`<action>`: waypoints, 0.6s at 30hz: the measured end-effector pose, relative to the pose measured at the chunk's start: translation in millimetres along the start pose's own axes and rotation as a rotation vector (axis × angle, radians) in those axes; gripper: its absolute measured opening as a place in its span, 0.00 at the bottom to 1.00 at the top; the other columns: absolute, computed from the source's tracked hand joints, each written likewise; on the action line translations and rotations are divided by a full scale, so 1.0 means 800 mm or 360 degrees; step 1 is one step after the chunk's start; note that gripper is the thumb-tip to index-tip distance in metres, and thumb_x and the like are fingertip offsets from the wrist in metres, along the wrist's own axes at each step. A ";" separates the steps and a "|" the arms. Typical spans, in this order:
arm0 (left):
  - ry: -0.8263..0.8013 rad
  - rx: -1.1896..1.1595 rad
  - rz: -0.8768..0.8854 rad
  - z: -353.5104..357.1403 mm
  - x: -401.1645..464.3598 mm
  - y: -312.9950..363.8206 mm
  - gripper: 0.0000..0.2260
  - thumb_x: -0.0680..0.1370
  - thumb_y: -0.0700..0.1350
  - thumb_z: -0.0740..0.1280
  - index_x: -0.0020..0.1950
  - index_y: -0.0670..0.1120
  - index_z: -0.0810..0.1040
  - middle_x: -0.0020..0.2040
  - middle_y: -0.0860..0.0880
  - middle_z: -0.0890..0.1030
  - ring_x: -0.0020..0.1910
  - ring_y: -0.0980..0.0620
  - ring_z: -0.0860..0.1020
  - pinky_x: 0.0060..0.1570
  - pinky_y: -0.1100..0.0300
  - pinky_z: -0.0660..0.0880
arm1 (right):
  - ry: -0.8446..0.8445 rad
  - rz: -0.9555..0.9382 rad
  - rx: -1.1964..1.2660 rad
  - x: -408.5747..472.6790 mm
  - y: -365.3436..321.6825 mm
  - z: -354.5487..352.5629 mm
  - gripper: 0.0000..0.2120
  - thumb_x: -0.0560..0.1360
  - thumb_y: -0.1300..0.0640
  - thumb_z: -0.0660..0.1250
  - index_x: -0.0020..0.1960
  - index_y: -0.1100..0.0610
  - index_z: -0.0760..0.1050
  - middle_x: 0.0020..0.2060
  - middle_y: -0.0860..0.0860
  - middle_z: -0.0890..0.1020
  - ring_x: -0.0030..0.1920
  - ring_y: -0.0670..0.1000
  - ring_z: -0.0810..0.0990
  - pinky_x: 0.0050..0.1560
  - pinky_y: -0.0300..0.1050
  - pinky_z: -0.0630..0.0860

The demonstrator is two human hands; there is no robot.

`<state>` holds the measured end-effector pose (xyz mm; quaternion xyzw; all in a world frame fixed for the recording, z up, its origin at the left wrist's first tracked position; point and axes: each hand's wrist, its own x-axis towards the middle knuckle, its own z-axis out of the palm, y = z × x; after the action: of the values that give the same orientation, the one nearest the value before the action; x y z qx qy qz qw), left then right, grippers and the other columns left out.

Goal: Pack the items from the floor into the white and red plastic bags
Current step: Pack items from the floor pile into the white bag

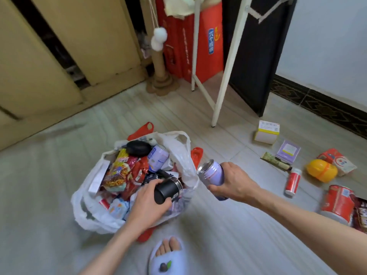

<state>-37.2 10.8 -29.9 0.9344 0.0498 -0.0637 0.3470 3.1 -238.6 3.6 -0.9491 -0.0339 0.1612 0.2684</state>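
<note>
The floor (228, 225) is pale grey tile with long lines, and a beige cabinet (49, 56) stands along the left side. A white wall (327, 36) with a dark patterned skirting closes the right side. A black panel with a white metal frame (224, 72) leans in front of a red paper bag (210, 42).

On the floor, the thin white plastic bag (91, 213) sits open and nearly full, with the red bag (146, 128) showing under it by its handles. Inside lie crinkled snack packets (121, 171), a purple can (157, 158) and a black oval object, perhaps a case.

The left hand (147, 207) grips a smooth black cylinder cup (166, 189) over the bag mouth. The right hand (234, 182) holds a second purple can (211, 175), tilted, just beside the bag's right edge.

To the right, apart from the bags, lie a red cup of noodles (337, 203), a yellow round container (321, 169), a white and yellow box (267, 132), a purple flat box (289, 151) and a small red bottle (293, 181).

A white slipper (166, 259) covers the person's foot at the bottom.
</note>
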 end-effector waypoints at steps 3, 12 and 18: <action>0.0215 -0.0057 -0.0168 -0.033 -0.012 -0.051 0.25 0.67 0.46 0.72 0.62 0.48 0.70 0.57 0.46 0.76 0.56 0.47 0.73 0.54 0.57 0.69 | -0.0057 -0.0120 -0.0045 0.022 -0.046 0.017 0.20 0.65 0.45 0.69 0.49 0.57 0.69 0.44 0.51 0.73 0.43 0.52 0.71 0.41 0.41 0.67; 0.0988 0.0088 -0.0479 -0.058 -0.040 -0.129 0.25 0.66 0.45 0.76 0.58 0.43 0.70 0.54 0.42 0.76 0.55 0.40 0.72 0.54 0.47 0.67 | -0.0128 -0.0447 0.0009 0.060 -0.179 0.112 0.22 0.68 0.39 0.66 0.47 0.56 0.66 0.43 0.52 0.73 0.42 0.52 0.70 0.39 0.44 0.64; 0.1025 0.0655 -0.0393 -0.048 -0.019 -0.163 0.25 0.62 0.53 0.75 0.53 0.43 0.73 0.49 0.44 0.79 0.55 0.45 0.69 0.51 0.46 0.61 | -0.0027 -0.0504 0.0139 0.081 -0.231 0.144 0.25 0.68 0.41 0.67 0.52 0.60 0.69 0.47 0.56 0.77 0.48 0.57 0.74 0.42 0.46 0.67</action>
<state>-66.7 133.6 -82.4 0.9435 0.2542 0.1826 0.1091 31.3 -13.7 -11.8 -0.9179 -0.1784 0.1262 0.3311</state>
